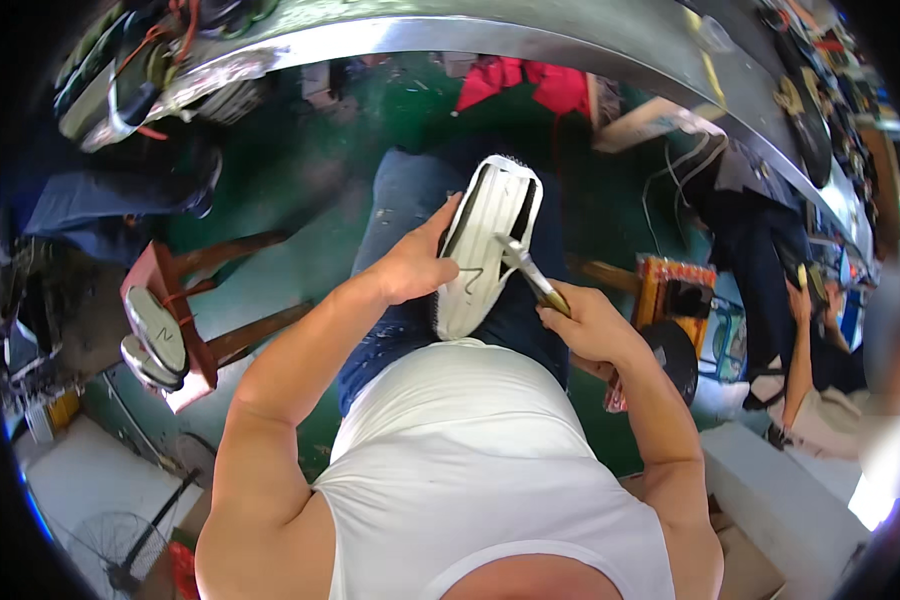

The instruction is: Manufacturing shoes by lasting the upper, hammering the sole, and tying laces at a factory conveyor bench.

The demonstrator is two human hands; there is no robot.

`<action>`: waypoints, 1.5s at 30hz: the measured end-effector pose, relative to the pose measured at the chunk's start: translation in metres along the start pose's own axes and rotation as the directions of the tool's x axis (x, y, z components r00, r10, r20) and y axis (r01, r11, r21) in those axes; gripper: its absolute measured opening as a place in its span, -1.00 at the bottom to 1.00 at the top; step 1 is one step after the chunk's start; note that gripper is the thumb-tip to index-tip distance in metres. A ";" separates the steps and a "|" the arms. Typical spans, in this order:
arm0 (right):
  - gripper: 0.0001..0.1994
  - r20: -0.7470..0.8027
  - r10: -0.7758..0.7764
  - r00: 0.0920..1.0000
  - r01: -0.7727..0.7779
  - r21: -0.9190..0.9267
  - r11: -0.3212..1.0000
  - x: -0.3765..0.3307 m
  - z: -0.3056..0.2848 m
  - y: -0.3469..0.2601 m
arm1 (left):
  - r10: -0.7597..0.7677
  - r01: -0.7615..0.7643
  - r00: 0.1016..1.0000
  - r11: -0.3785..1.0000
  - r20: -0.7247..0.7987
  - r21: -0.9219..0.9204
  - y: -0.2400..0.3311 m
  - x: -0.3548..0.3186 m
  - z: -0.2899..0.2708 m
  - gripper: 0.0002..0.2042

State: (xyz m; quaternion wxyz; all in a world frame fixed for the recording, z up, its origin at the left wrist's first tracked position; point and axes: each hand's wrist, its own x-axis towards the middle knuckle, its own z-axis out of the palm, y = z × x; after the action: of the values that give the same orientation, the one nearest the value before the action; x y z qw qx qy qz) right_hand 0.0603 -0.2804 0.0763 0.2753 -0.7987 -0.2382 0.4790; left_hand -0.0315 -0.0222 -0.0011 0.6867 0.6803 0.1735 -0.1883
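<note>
Free room: green floor (300, 180) open ahead of the left knee, between the lap and the curved metal bench (530, 40).

Left side: red stand (185, 300) with two soles (155, 335) stands near the left elbow; a fan (110, 545) lies low behind it.

Centre: shoe (485, 245) on the lap, left hand (415, 265) at its side, right hand (585, 320) with a hammer (525, 265) on it; the gap between the hands is filled.

Right side: orange crate (675, 290), white block (780, 500) and a seated person (820, 340) stand close by the right arm.

Far edge: the bench rim closes the way; red cloth (530, 85) lies beneath it.

The shoe (485, 245) rests on the lap between both hands, hammer (526, 270) on its sole.
</note>
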 end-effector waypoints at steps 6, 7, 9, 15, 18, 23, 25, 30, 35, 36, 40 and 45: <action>-0.52 -0.046 -0.255 0.966 0.231 -0.293 0.928 0.000 0.003 0.017 | 0.126 -0.124 0.992 0.986 0.004 -0.115 -0.037 -0.012 0.046 -0.13; -0.59 -0.093 -0.313 0.945 0.254 -0.391 0.885 0.003 0.004 0.019 | 0.127 -0.125 0.992 0.981 0.005 -0.146 -0.035 -0.014 0.051 -0.17; -0.65 -0.126 -0.374 0.919 0.271 -0.490 0.829 0.008 -0.002 0.011 | 0.128 -0.126 0.992 0.975 -0.001 -0.182 -0.034 -0.012 0.055 -0.20; -0.84 -0.184 -0.306 0.934 0.186 -0.479 0.858 0.028 0.035 0.022 | -0.372 0.181 0.859 0.863 -0.352 -0.471 -0.025 0.032 0.062 -0.40; -0.79 -0.157 -0.314 0.936 0.250 -0.330 0.910 0.024 0.032 0.025 | -0.079 0.161 0.875 0.978 -0.477 0.134 -0.030 0.033 0.057 -0.44; -0.67 -0.266 -0.408 0.873 0.235 -0.504 0.831 0.039 -0.001 0.030 | 0.173 0.020 0.871 0.923 -0.459 0.385 -0.032 0.031 0.057 -0.54; -0.69 -0.279 -0.295 0.914 0.108 -0.533 0.839 0.050 -0.007 0.021 | 0.537 -0.191 0.781 0.691 -0.317 0.698 -0.033 0.033 0.057 -0.51; -0.76 0.011 0.038 0.999 -0.037 -0.058 0.998 0.049 -0.041 0.038 | 0.152 -0.003 0.983 0.570 -0.101 0.822 0.003 0.025 0.051 -0.40; -0.68 -0.373 -0.316 0.872 0.250 -0.216 0.944 0.077 -0.031 0.016 | 0.057 0.021 0.997 0.421 -0.049 0.907 0.033 0.027 0.048 -0.20; -0.67 -0.275 -0.293 0.916 0.186 -0.357 0.916 0.087 -0.026 0.024 | 0.065 0.017 0.997 0.413 -0.048 0.911 0.034 0.022 0.049 -0.20; -0.62 -0.185 -0.224 0.957 0.212 -0.083 0.974 0.071 -0.032 0.049 | 0.423 -0.191 0.876 0.744 -0.230 0.640 -0.019 -0.013 0.052 0.08; -0.62 -0.296 -0.065 0.953 0.175 0.364 0.915 0.047 0.004 0.094 | -0.177 0.260 0.965 0.754 -0.195 0.604 0.015 -0.027 0.042 0.02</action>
State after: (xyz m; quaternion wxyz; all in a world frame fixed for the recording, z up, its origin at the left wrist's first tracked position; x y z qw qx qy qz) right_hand 0.0879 -0.3181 -0.0182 0.4870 -0.7716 -0.1474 0.3818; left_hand -0.0486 -0.0639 0.0258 0.3834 0.8545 0.2224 -0.2708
